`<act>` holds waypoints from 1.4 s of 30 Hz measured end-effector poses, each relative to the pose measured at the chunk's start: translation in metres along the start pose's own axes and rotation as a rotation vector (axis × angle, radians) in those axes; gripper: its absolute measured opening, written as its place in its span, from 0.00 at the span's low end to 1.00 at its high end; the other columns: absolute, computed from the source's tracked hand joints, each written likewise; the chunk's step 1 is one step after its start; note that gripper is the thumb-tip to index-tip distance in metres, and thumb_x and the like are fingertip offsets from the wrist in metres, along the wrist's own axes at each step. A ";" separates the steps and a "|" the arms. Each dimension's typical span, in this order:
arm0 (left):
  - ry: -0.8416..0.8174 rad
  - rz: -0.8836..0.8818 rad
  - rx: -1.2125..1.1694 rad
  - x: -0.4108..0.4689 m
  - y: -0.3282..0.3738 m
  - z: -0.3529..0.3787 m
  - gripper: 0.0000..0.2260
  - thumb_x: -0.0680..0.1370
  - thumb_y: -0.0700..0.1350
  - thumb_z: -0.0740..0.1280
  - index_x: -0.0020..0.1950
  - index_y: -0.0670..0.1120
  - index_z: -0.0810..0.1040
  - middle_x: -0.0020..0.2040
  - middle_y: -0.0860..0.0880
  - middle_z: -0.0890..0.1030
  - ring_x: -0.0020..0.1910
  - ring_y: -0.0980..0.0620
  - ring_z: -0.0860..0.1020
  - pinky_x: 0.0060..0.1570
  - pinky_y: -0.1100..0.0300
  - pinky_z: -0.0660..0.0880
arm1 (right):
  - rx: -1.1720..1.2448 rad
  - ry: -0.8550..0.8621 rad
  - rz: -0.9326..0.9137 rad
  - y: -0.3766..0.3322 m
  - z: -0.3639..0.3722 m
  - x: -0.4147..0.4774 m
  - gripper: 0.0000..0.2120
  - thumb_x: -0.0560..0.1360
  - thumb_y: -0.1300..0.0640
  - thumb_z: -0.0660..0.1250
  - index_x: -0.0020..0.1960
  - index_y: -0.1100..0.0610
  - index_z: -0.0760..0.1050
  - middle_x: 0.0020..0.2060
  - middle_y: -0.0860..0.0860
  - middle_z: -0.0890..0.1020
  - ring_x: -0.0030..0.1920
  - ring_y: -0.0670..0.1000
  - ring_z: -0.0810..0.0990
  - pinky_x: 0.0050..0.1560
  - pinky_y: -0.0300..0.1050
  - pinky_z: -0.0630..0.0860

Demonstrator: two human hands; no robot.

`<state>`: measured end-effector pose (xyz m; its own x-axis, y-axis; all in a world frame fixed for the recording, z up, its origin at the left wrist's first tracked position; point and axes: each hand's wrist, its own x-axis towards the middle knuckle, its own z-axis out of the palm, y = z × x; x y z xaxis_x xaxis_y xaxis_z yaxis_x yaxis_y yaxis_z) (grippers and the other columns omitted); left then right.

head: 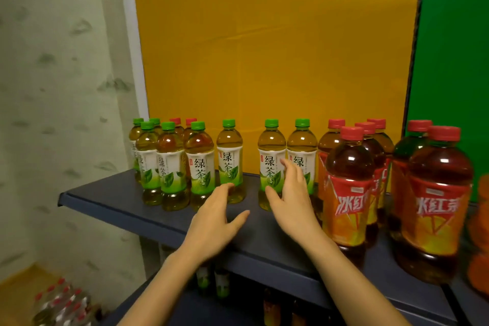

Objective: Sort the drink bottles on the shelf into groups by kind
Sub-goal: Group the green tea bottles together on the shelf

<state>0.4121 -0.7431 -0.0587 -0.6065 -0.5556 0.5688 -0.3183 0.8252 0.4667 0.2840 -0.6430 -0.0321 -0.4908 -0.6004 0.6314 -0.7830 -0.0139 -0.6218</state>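
Dark shelf [119, 198] bears green-tea bottles [229, 145]; left hand [214, 222] and right hand [291, 201] hover spread, empty.

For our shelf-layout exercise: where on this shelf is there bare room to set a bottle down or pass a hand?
Free: the gap between the lone green tea bottle and the green tea pair; the front-left strip of shelf. Crowded: the left cluster and the red-capped bottles at right.

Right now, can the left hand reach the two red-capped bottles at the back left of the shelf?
Probably not directly: green-capped green-tea bottles stand in front of the two red-capped bottles, leaving only caps and shoulders showing. The open left hand would need to reach over or clear those first.
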 end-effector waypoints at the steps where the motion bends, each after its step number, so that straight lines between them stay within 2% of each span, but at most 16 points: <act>1: -0.005 0.014 -0.032 0.008 -0.003 0.004 0.29 0.74 0.55 0.67 0.71 0.49 0.60 0.69 0.53 0.69 0.64 0.55 0.71 0.62 0.54 0.71 | -0.008 0.031 0.013 0.002 0.002 0.005 0.31 0.76 0.61 0.63 0.74 0.57 0.52 0.73 0.52 0.57 0.73 0.49 0.55 0.66 0.34 0.50; 4: -0.020 0.049 -0.149 0.034 -0.005 0.016 0.32 0.73 0.53 0.68 0.72 0.47 0.59 0.71 0.51 0.67 0.68 0.54 0.67 0.65 0.58 0.67 | -0.038 0.124 0.034 0.007 0.006 0.016 0.34 0.76 0.61 0.63 0.75 0.58 0.48 0.75 0.52 0.52 0.75 0.49 0.51 0.67 0.34 0.47; 7: -0.069 0.059 -0.266 0.061 -0.003 0.031 0.37 0.72 0.53 0.70 0.74 0.45 0.55 0.73 0.49 0.63 0.70 0.51 0.65 0.68 0.54 0.65 | -0.074 0.191 0.057 0.010 0.008 0.021 0.36 0.76 0.61 0.63 0.75 0.57 0.45 0.76 0.49 0.46 0.76 0.48 0.45 0.68 0.35 0.44; 10: -0.135 0.037 -0.401 0.085 -0.002 0.046 0.42 0.69 0.54 0.73 0.74 0.44 0.53 0.72 0.47 0.63 0.70 0.50 0.65 0.68 0.51 0.66 | -0.121 0.262 0.074 0.014 0.010 0.028 0.36 0.75 0.62 0.63 0.75 0.58 0.44 0.76 0.50 0.46 0.76 0.48 0.45 0.68 0.34 0.43; 13: -0.193 0.007 -0.514 0.104 -0.003 0.057 0.49 0.60 0.62 0.72 0.73 0.47 0.52 0.70 0.47 0.67 0.67 0.50 0.69 0.65 0.48 0.69 | -0.128 0.315 0.134 0.020 0.015 0.034 0.37 0.75 0.63 0.63 0.75 0.57 0.44 0.76 0.51 0.47 0.75 0.48 0.46 0.69 0.35 0.44; 14: -0.205 0.002 -0.531 0.110 -0.004 0.060 0.50 0.59 0.62 0.73 0.73 0.48 0.52 0.69 0.47 0.69 0.66 0.49 0.70 0.64 0.47 0.70 | -0.129 0.330 0.150 0.021 0.017 0.035 0.38 0.75 0.64 0.63 0.75 0.57 0.43 0.76 0.51 0.48 0.75 0.48 0.47 0.69 0.35 0.45; 18: -0.187 0.002 -0.580 0.127 -0.005 0.075 0.39 0.64 0.48 0.77 0.67 0.44 0.59 0.63 0.46 0.74 0.60 0.48 0.74 0.57 0.53 0.73 | -0.169 0.404 0.159 0.026 0.033 0.036 0.38 0.74 0.66 0.63 0.76 0.58 0.43 0.76 0.51 0.47 0.76 0.48 0.46 0.73 0.39 0.48; 21: -0.191 -0.030 -0.689 0.134 -0.005 0.084 0.30 0.64 0.44 0.78 0.57 0.46 0.64 0.54 0.49 0.75 0.54 0.50 0.75 0.48 0.57 0.72 | -0.220 0.434 0.180 0.028 0.043 0.039 0.37 0.75 0.66 0.61 0.76 0.58 0.43 0.76 0.50 0.44 0.76 0.47 0.44 0.71 0.34 0.45; 24: -0.235 -0.118 -0.843 0.137 -0.011 0.091 0.29 0.58 0.48 0.80 0.53 0.47 0.68 0.50 0.51 0.78 0.53 0.51 0.77 0.49 0.56 0.75 | -0.271 0.450 0.181 0.030 0.048 0.041 0.36 0.75 0.65 0.60 0.76 0.58 0.41 0.76 0.50 0.42 0.75 0.45 0.41 0.70 0.32 0.41; 27: -0.266 -0.142 -0.915 0.138 -0.015 0.095 0.29 0.53 0.52 0.79 0.49 0.52 0.71 0.52 0.49 0.80 0.53 0.50 0.79 0.53 0.50 0.77 | -0.314 0.453 0.169 0.034 0.052 0.040 0.36 0.76 0.65 0.60 0.75 0.58 0.41 0.76 0.51 0.42 0.75 0.45 0.40 0.72 0.36 0.41; 30: -0.249 -0.149 -0.930 0.137 -0.015 0.094 0.29 0.50 0.54 0.78 0.47 0.54 0.71 0.51 0.49 0.81 0.51 0.51 0.79 0.53 0.51 0.78 | -0.303 0.462 0.182 0.038 0.056 0.039 0.36 0.76 0.63 0.60 0.76 0.58 0.42 0.76 0.52 0.45 0.76 0.48 0.43 0.74 0.39 0.44; 32: -0.224 -0.151 -0.924 0.136 -0.016 0.094 0.27 0.54 0.50 0.80 0.46 0.54 0.70 0.51 0.48 0.81 0.51 0.51 0.79 0.53 0.50 0.77 | -0.254 0.459 0.233 0.044 0.057 0.038 0.36 0.76 0.64 0.62 0.76 0.58 0.44 0.76 0.53 0.50 0.76 0.50 0.49 0.74 0.43 0.50; 35: -0.201 -0.166 -0.914 0.135 -0.018 0.093 0.24 0.59 0.44 0.80 0.46 0.54 0.70 0.51 0.48 0.81 0.51 0.50 0.79 0.54 0.48 0.77 | -0.172 0.454 0.351 0.058 0.056 0.040 0.34 0.74 0.63 0.64 0.74 0.60 0.50 0.71 0.57 0.62 0.72 0.55 0.61 0.71 0.53 0.62; 39: -0.187 -0.188 -0.914 0.132 -0.021 0.091 0.27 0.54 0.50 0.76 0.50 0.50 0.71 0.50 0.48 0.81 0.50 0.50 0.80 0.53 0.48 0.78 | -0.067 0.443 0.465 0.067 0.055 0.051 0.39 0.70 0.60 0.71 0.73 0.61 0.52 0.69 0.58 0.65 0.70 0.56 0.64 0.69 0.56 0.64; 42: -0.155 -0.177 -0.908 0.128 -0.021 0.087 0.26 0.58 0.45 0.79 0.51 0.48 0.71 0.49 0.48 0.81 0.50 0.50 0.80 0.51 0.50 0.78 | -0.047 0.478 0.492 0.070 0.056 0.058 0.39 0.70 0.59 0.72 0.73 0.61 0.53 0.68 0.59 0.67 0.69 0.58 0.66 0.68 0.55 0.65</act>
<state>0.2778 -0.8227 -0.0543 -0.7150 -0.5915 0.3727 0.2354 0.2982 0.9250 0.2223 -0.7231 -0.0651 -0.8996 -0.1090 0.4228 -0.4366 0.2107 -0.8746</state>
